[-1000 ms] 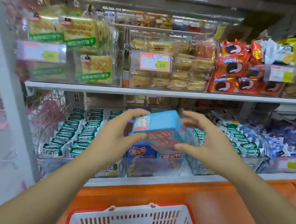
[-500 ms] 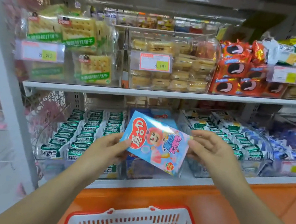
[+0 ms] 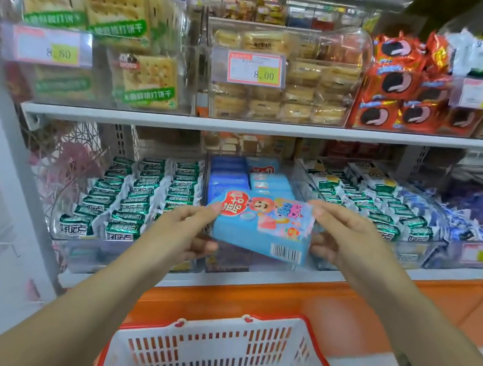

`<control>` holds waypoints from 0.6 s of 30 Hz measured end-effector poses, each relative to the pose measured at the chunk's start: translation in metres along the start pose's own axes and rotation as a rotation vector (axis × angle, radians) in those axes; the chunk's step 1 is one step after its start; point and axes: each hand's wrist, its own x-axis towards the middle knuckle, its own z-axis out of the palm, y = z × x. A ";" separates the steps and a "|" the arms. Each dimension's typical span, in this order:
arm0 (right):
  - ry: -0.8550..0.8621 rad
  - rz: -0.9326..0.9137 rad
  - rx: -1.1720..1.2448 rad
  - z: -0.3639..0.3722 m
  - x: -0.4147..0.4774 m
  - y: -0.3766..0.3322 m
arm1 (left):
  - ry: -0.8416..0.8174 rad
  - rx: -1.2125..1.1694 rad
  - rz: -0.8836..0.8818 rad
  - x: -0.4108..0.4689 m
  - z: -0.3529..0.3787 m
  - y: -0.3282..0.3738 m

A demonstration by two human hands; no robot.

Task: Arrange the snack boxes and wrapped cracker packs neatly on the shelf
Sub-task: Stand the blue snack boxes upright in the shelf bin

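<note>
The box [image 3: 261, 227] is up in the air, caught between both hands, cartoon face turned up and the barcode edge towards the camera. The left hand [image 3: 185, 231] pinches the left end: thumb on top by the red logo, fingers curled underneath. The right hand [image 3: 348, 241] clamps the other end the same way, thumb over the top right corner and fingers tucked below, so the box spans the gap between the two grips, a little tilted. It hangs just in front of the middle clear bin [image 3: 252, 263] on the lower shelf [image 3: 456, 274], where more blue boxes [image 3: 230, 178] lie stacked behind it. Rows of green packs [image 3: 136, 198] fill the bins on either side. Crackers [image 3: 149, 79] sit on the shelf above. Down below, near the person, there's a white basket [image 3: 276, 316] with a red rim.
</note>
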 end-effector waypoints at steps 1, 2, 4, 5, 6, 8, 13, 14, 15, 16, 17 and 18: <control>-0.012 -0.009 0.005 -0.002 0.001 0.001 | -0.007 -0.003 0.027 0.000 -0.002 -0.002; -0.017 -0.015 0.012 -0.005 0.000 0.001 | -0.015 0.018 0.054 -0.001 -0.004 -0.003; -0.027 -0.019 0.004 -0.009 -0.001 -0.001 | -0.013 0.096 0.104 -0.004 -0.009 -0.005; -0.035 -0.030 -0.040 -0.011 -0.003 -0.002 | -0.001 0.102 0.127 -0.005 -0.010 -0.005; -0.038 -0.051 -0.119 -0.011 -0.005 -0.004 | 0.008 0.086 0.149 -0.006 -0.010 -0.005; -0.033 -0.103 -0.264 -0.010 -0.008 -0.007 | -0.005 0.023 0.168 -0.008 -0.009 -0.004; -0.057 -0.088 -0.130 -0.010 -0.010 -0.011 | -0.109 -0.224 0.095 -0.010 -0.008 0.000; -0.081 -0.063 -0.067 -0.009 -0.011 -0.011 | -0.109 -0.259 0.086 -0.010 -0.008 0.000; -0.101 -0.044 -0.015 -0.006 -0.013 -0.010 | -0.100 -0.284 0.085 -0.010 -0.008 0.000; -0.108 -0.033 0.016 -0.002 -0.014 -0.009 | -0.080 -0.306 0.083 -0.011 -0.007 -0.001; -0.099 -0.035 0.023 0.001 -0.015 -0.006 | -0.057 -0.321 0.086 -0.010 -0.006 -0.002; -0.081 -0.045 0.012 0.004 -0.015 -0.004 | -0.039 -0.333 0.097 -0.009 -0.005 -0.004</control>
